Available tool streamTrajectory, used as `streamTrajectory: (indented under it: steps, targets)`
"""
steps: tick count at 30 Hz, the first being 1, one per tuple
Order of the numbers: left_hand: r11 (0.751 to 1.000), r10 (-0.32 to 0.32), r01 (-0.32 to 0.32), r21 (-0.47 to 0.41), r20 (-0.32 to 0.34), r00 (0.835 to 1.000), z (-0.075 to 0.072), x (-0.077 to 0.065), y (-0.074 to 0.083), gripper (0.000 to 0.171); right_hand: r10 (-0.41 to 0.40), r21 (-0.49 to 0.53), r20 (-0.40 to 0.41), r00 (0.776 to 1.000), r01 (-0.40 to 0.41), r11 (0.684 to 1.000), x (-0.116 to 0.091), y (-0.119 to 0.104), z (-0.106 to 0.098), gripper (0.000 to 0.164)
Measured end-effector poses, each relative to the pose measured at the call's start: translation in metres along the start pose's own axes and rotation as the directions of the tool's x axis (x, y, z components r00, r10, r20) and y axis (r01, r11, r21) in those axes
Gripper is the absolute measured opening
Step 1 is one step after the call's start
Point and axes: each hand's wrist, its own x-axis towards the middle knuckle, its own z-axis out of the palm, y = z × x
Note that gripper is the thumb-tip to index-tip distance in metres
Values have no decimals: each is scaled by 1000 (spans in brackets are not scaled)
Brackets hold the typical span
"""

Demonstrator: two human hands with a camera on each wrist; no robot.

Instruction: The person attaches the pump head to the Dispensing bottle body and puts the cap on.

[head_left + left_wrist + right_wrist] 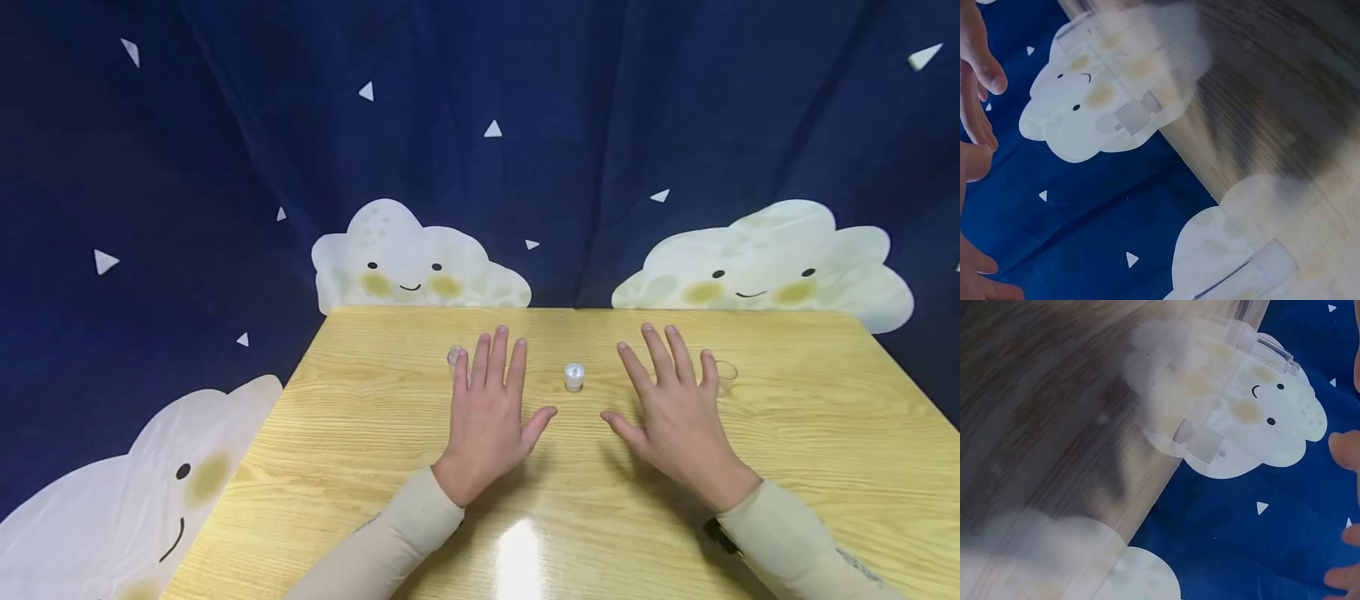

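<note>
Dark-blue cloth (570, 167) printed with pale clouds hangs behind a wood-grain table (375, 433). Left hand (486, 421) and right hand (681, 425) both released, palms down over the tabletop, fingers extended and spread. Small white piece (574, 379) stands between them, apart from both. Clear piece (453, 356), partly hidden, sits at the left hand's fingertips; thin-rimmed clear object (727, 371) just beside the right little finger, outline indistinct.
</note>
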Motion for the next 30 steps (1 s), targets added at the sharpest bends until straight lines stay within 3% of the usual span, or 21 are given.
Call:
streamTrajectory:
  steps: [6, 10, 16, 30]
  targets:
    - [999, 30, -31, -21, -36, 999, -1, -2, -3, 60, -17, 100, -10, 1000, 18, 995, -3, -1, -5, 57]
    - [999, 40, -41, -22, -40, 998, -2, -3, -4, 48, -23, 138, -27, 999, 27, 990, -4, -1, -7, 50]
    - [999, 30, -31, -30, -24, 999, -4, -3, -7, 46, -30, 127, -27, 999, 33, 991, -5, 0, -7, 47]
    - [994, -11, 13, -108, 11, 1000, -4, 0, -9, 42, 38, 134, 70, 997, -48, 990, -10, 1, -5, 56]
